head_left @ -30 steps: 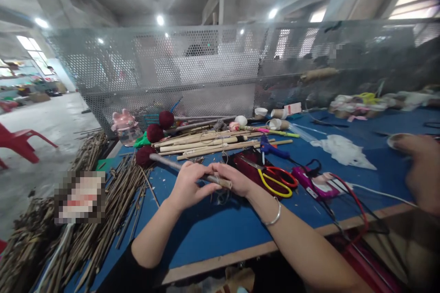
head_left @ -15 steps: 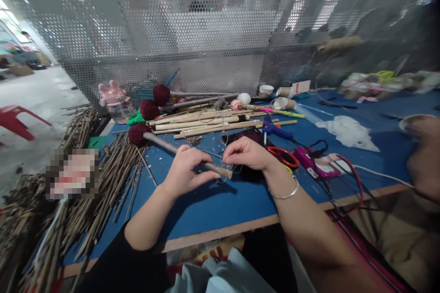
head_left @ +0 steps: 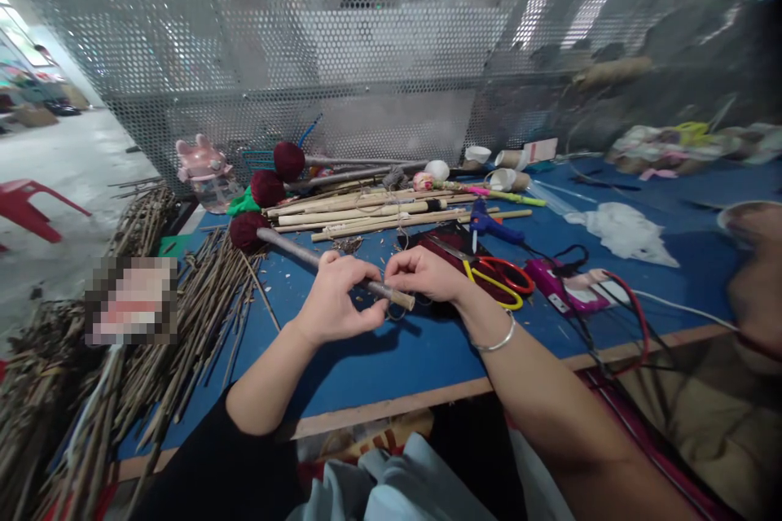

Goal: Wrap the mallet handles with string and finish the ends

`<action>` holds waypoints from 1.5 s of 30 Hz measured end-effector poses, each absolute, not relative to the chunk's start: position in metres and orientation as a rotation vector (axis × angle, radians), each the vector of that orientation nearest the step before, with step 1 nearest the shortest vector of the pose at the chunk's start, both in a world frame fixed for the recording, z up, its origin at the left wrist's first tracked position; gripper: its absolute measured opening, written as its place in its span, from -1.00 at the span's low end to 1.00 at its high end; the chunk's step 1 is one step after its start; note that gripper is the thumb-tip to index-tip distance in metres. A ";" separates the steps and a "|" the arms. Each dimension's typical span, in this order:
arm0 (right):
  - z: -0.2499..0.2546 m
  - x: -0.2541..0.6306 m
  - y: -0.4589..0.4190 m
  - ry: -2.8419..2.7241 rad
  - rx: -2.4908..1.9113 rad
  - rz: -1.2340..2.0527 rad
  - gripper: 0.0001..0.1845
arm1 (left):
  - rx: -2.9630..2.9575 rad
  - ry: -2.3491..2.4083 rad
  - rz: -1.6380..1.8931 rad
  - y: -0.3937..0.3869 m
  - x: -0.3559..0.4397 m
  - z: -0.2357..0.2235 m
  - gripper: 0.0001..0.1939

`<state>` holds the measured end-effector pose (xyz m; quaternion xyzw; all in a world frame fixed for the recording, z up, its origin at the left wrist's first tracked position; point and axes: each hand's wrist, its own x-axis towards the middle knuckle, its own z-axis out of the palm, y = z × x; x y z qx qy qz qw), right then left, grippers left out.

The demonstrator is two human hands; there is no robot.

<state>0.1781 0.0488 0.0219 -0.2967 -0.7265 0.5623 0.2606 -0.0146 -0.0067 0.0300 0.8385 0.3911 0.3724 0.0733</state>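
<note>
Head cam, going left to right: a red chair (head_left: 37,207) sits on the floor, then there's a big messy pile of thin brown twigs (head_left: 183,326) on the left end of the blue bench (head_left: 360,391). Next up, a maroon ball (head_left: 248,230) at the far end of a long grey stick (head_left: 293,247), which slants down toward the person over the middle of the bench. Left hand (head_left: 339,297) has its grip closed around that stick, fingers over, thumb below. Some thin strand (head_left: 397,314) loops under the stick's bare pale end. Right hand (head_left: 424,273) is right up by that end, grip pinched together, but honestly can't tell what's between the fingertips. Past it: blue glue gun (head_left: 494,225), red-and-yellow scissors (head_left: 498,297), a purple device (head_left: 559,291), and a co-worker's blurry hand (head_left: 763,236) at the edge.
</note>
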 end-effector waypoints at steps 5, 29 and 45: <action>0.020 0.176 0.048 -2.016 -0.775 1.562 -0.64 | 2.534 1.116 1.032 -0.007 -0.020 0.032 -0.82; 0.009 0.171 0.034 -1.761 -0.973 1.571 -0.68 | 2.502 1.189 1.184 0.003 -0.023 0.018 -0.66; 0.033 0.162 -0.050 -2.081 -1.203 0.460 -0.78 | 2.644 1.196 0.988 0.013 -0.021 0.013 -0.77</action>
